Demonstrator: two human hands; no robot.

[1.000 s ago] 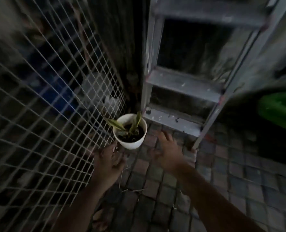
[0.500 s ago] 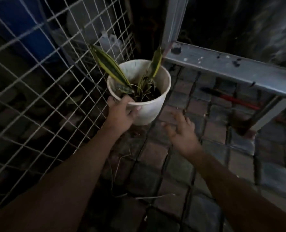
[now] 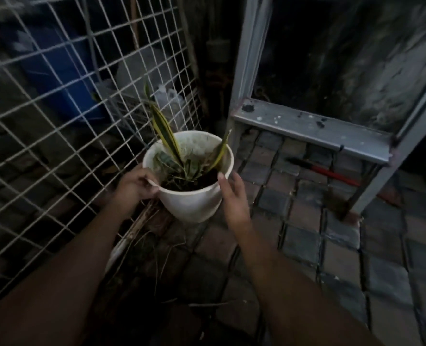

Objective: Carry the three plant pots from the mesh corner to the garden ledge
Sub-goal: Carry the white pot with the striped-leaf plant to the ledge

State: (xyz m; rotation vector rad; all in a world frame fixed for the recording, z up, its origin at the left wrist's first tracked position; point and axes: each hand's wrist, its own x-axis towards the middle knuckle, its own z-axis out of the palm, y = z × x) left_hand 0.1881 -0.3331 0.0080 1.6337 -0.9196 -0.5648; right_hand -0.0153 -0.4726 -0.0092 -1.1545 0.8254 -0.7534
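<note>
Pot (image 3: 189, 203) beside the mesh (image 3: 95, 75)
My left hand (image 3: 137, 186) grips its rim; my right hand (image 3: 234, 196), fingers straight, touches its other side.

white plant pot (image 3: 190, 203) | upright; dark soil, yellow-edged striped leaves | held just beside wire mesh (image 3: 57, 136); above brick paving (image 3: 301, 236)

The pot (image 3: 190, 193) sits between the hands (left hand (image 3: 135, 187), right hand (image 3: 233, 196)), with the mesh (image 3: 57, 121) left and the ladder (image 3: 314, 128) right.

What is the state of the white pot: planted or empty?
Planted: dark soil and striped leaves show inside the pot.
</note>
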